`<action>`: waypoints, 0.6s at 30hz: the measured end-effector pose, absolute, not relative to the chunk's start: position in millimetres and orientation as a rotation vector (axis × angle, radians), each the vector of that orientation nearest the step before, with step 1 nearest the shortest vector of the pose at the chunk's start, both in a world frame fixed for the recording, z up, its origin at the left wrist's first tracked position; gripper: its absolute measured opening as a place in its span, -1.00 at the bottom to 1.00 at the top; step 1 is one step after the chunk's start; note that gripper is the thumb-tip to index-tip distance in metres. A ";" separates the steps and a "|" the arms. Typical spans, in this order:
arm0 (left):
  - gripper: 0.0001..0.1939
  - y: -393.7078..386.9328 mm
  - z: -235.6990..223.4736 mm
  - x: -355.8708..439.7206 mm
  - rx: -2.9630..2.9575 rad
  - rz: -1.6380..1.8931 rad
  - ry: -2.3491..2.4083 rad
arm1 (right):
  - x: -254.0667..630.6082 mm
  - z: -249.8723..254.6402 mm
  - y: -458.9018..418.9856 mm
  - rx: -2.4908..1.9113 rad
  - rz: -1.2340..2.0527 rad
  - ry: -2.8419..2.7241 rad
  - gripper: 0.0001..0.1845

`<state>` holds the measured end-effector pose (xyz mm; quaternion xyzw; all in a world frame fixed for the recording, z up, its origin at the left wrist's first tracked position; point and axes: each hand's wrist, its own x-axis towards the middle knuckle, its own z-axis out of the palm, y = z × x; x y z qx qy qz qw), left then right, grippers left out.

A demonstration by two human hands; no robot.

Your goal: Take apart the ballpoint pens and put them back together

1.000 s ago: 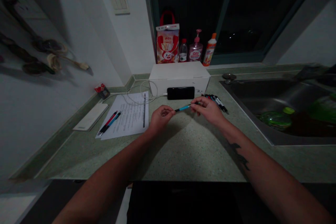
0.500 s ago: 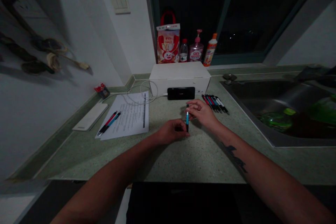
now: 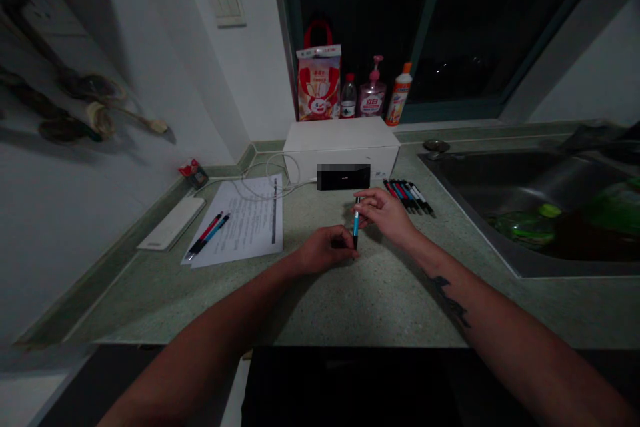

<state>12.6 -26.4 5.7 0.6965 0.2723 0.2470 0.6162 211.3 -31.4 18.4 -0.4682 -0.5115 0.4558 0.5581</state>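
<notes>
Your left hand and right hand pinch a slim blue-and-black pen, unreleased (two pens, red and blue, already on white paper).

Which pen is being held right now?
The blue-and-black pen, held by the left hand and right hand; unheld, the pair of pens lies on the paper, the row of pens near the sink.

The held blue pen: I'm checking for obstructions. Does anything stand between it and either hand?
Nothing visible does. The left hand and right hand both touch the blue pen directly; the phone and row of pens lie farther back, not between.
</notes>
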 end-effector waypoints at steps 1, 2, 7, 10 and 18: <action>-0.67 -25.9 4.8 12.7 1.610 0.570 0.626 | 211.6 18.3 -31.4 -1.100 1.076 -1.206 -0.51; -0.67 -25.4 3.9 12.9 1.616 0.582 0.627 | 211.5 18.1 -31.5 -1.097 1.082 -1.207 -0.46; -0.73 -23.2 2.5 13.5 1.691 0.689 0.665 | 204.3 9.9 -31.6 -1.098 1.199 -1.295 -0.13; -0.81 -22.2 3.1 12.2 1.760 0.685 0.671 | 203.4 2.5 -28.0 -1.098 1.168 -1.369 -0.09; -0.75 -12.1 -1.5 4.3 1.907 0.767 0.733 | 267.4 16.1 -21.3 -1.842 0.021 -1.493 -0.49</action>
